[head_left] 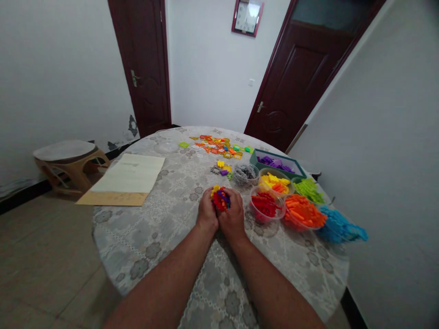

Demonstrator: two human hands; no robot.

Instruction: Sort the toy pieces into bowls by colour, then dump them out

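Fingers [235, 194] of the left hand [206, 214] and right hand [233, 220] are closing around a multicoloured cluster [220, 199] of plastic pieces at the centre of the frame, leaving little gap. Red, yellow and purple parts are showing between them; whether the cluster is touching the worktop [168, 233], I cannot tell.

At the left of the frame, a pale sheet [126, 176] is lying flat near the worktop's edge, well apart from the hands. In the middle, the cluster appears to be partly assembled; the grip is hiding how firmly its parts are joined. Just above, a few loose pieces [224, 172] are lying apart, and beyond them flat coloured shapes [216, 147] are spreading across the upper middle, apparently unused.

Farther right, grey pieces [245, 172], red pieces [265, 204] and yellow pieces [273, 181] are filling round tubs, while purple pieces [274, 162] are lying in a dark green box [300, 171] behind. Green pieces [309, 189], orange pieces [304, 210] and blue pieces [341, 225] are heaping up toward the right. Judging by these supplies, plenty is remaining to work with, and the assembling seems to be under way rather than finished.
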